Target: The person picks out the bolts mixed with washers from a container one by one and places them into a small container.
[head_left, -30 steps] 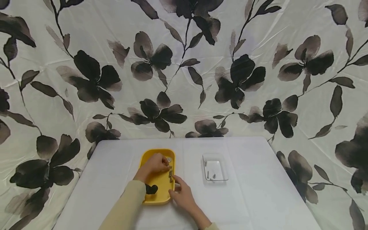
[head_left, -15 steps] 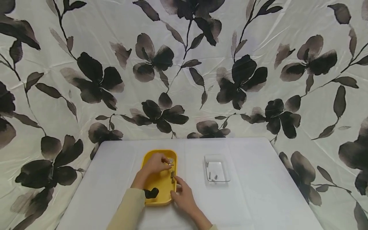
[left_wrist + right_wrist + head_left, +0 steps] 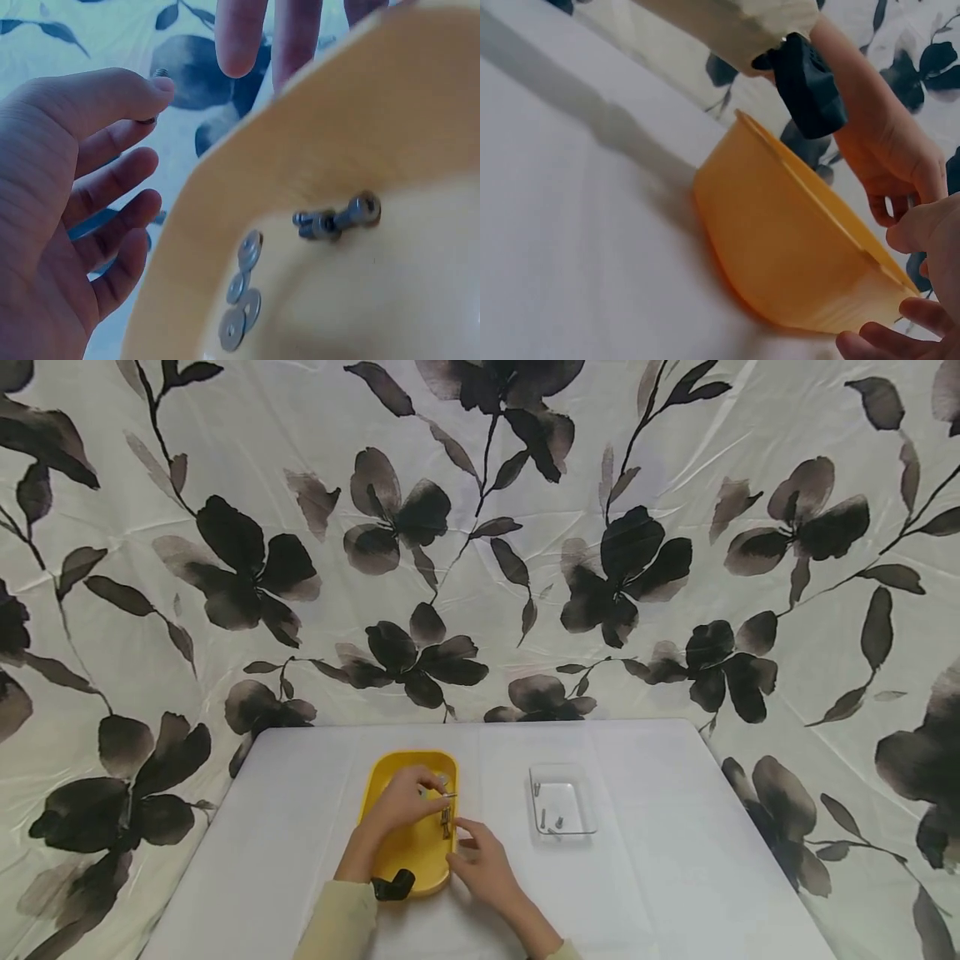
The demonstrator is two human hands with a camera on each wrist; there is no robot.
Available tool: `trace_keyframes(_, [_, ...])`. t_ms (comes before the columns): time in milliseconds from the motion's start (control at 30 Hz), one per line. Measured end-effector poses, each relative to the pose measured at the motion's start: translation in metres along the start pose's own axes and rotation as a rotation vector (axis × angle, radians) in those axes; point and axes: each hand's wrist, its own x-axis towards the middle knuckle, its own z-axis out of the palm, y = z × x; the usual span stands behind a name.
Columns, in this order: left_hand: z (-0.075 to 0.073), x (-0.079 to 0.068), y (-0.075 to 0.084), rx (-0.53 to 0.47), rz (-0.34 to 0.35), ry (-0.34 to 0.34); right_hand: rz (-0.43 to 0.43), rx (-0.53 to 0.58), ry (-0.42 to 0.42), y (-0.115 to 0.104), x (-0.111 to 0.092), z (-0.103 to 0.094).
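Observation:
My left hand (image 3: 408,797) is over the yellow tray (image 3: 420,852), pinching a small metal screw (image 3: 160,73) between thumb and index finger. The other fingers of that hand curl loosely. In the left wrist view, a few socket-head screws (image 3: 360,208) lie together on the tray floor, with several flat washers (image 3: 232,328) near its wall. My right hand (image 3: 483,870) is at the tray's right side, thumb and fingers spread along the outer wall. In the right wrist view, its fingers (image 3: 885,341) sit right at the wall and hold nothing.
To the right, a clear plastic tray (image 3: 595,829) holds several small screws (image 3: 559,822). Both trays stand on a white-covered table (image 3: 660,877). A floral cloth (image 3: 510,677) hangs behind it. A black strap device (image 3: 393,885) is on the left wrist.
My left hand has drawn slightly back toward me and lifted with the screw, which shows more clearly at the tray's right rim. The right hand stays almost still beside the tray.

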Motion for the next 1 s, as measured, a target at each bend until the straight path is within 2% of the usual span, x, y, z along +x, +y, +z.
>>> trace_keyframes(167, [0.006, -0.003, 0.010, -0.018, 0.036, 0.000, -0.004, -0.045, 0.026, -0.001, -0.002, -0.014])
trace_keyframes(367, [0.017, -0.005, 0.023, -0.008, -0.018, -0.031, -0.013, -0.125, 0.069, -0.001, -0.006, -0.041])
trace_keyframes(667, [0.035, -0.005, 0.033, -0.048, 0.000, -0.068, -0.064, -0.209, 0.185, -0.006, -0.009, -0.089])
trace_keyframes(900, [0.048, -0.001, 0.038, -0.039, 0.067, -0.066, -0.023, -0.273, 0.320, -0.005, -0.009, -0.131])
trace_keyframes(1000, [0.053, 0.000, 0.041, -0.065, 0.068, -0.071, 0.011, -0.295, 0.357, -0.003, -0.013, -0.146])
